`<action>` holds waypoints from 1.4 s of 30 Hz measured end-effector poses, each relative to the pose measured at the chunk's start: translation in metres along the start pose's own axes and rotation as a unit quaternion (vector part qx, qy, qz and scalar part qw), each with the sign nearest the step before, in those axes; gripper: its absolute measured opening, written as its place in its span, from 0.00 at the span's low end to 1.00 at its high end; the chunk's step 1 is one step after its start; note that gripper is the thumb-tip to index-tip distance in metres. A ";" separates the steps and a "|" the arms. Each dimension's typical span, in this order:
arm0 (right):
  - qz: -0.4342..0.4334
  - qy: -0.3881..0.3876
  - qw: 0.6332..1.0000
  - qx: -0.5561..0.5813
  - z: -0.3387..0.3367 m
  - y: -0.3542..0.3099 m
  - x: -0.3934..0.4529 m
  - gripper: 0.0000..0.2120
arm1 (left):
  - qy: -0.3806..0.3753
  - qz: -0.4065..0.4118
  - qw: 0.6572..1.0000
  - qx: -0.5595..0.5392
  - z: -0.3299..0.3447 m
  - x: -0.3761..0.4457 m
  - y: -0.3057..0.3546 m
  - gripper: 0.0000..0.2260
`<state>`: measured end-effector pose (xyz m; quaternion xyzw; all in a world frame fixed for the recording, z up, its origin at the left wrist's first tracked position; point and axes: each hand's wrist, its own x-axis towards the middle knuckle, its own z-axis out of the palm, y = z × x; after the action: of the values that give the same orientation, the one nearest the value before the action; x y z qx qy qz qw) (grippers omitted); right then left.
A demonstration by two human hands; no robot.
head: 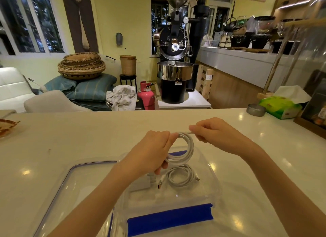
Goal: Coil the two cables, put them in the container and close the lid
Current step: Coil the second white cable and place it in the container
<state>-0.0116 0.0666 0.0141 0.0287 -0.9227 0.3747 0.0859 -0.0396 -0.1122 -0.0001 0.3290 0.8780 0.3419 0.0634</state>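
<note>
Your left hand point(155, 152) grips a white cable point(183, 152) wound into a coil, fingers curled round the left side of the loops, and holds it up above the open clear container point(214, 182). Your right hand point(217, 132) pinches the free end of that same cable between thumb and fingertips, just at the top of the coil, the short stretch of cord running straight from the loops into your pinch. The two hands sit close together, nearly touching at the top of the coil.

Down inside the container, the other white cable point(181, 177) lies already coiled on the floor of the box, its two plugs sticking out, one to the lower left and one to the right. Beside it, to the left and partly under your left hand, sits a white charger block point(141, 183). The container has blue latches on its near and far sides.

The clear lid point(70, 173), with its blue seal line, lies flat on the pale counter point(88, 130) just left of the container, off the box and overlapping its left edge in this view.

At the far right of the counter you've got a grey ashtray point(255, 109) and a green tissue box point(280, 106), well apart from your hands.
</note>
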 end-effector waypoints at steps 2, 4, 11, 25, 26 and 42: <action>0.068 -0.042 0.995 0.058 -0.006 0.002 0.002 0.20 | -0.025 0.025 0.992 0.123 -0.001 -0.001 -0.001 0.10; 0.126 -0.079 0.975 0.165 -0.009 0.002 0.003 0.17 | -0.035 0.040 0.976 0.212 0.000 -0.001 -0.002 0.11; 0.118 -0.148 0.893 0.409 -0.005 -0.005 -0.001 0.16 | -0.036 0.006 0.984 0.174 0.010 0.003 -0.001 0.17; -0.101 0.083 0.968 0.215 0.028 -0.007 -0.003 0.07 | -0.039 -0.056 0.967 -0.245 -0.006 0.006 -0.007 0.17; -0.109 0.107 0.970 0.191 0.028 -0.007 -0.004 0.07 | -0.036 -0.058 0.964 -0.258 -0.007 0.006 -0.007 0.17; 0.046 -0.077 0.913 0.399 0.020 -0.013 -0.004 0.19 | 0.044 0.001 0.935 -0.351 -0.002 0.001 0.003 0.16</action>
<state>-0.0090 0.0431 0.0080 0.0470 -0.7008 0.7115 -0.0208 -0.0393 -0.1110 0.0031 0.2715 0.7037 0.6424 0.1355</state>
